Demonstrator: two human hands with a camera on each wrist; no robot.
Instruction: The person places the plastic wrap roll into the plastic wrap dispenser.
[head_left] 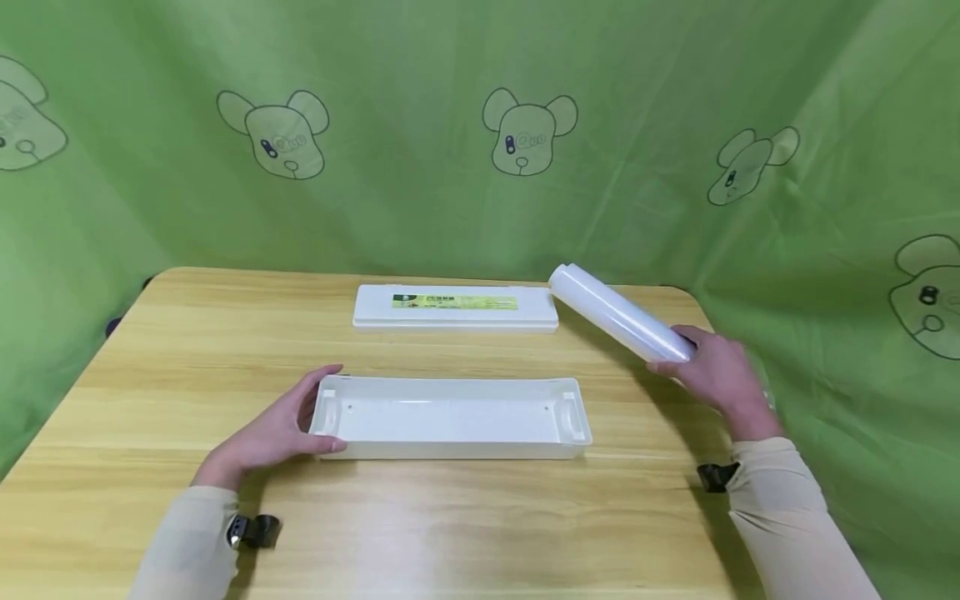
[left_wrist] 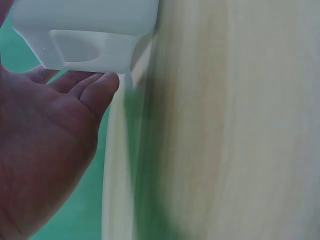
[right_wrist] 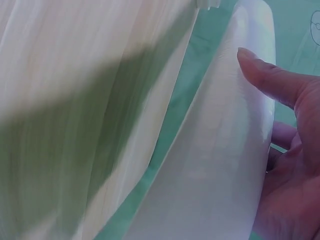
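Pale cream sleeves (head_left: 780,492) — black wrist gear (head_left: 262,531) — bare hands (head_left: 266,432)

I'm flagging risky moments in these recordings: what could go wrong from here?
The right hand grips the roll near one end, so the far end could dip. That far end looks close to the labelled white cover and might knock it. The left hand holds the open box at one end, so a bump at the other could swing it.

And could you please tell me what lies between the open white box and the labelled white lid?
In the head view, only bare wooden tabletop lies between the open box and the labelled lid.
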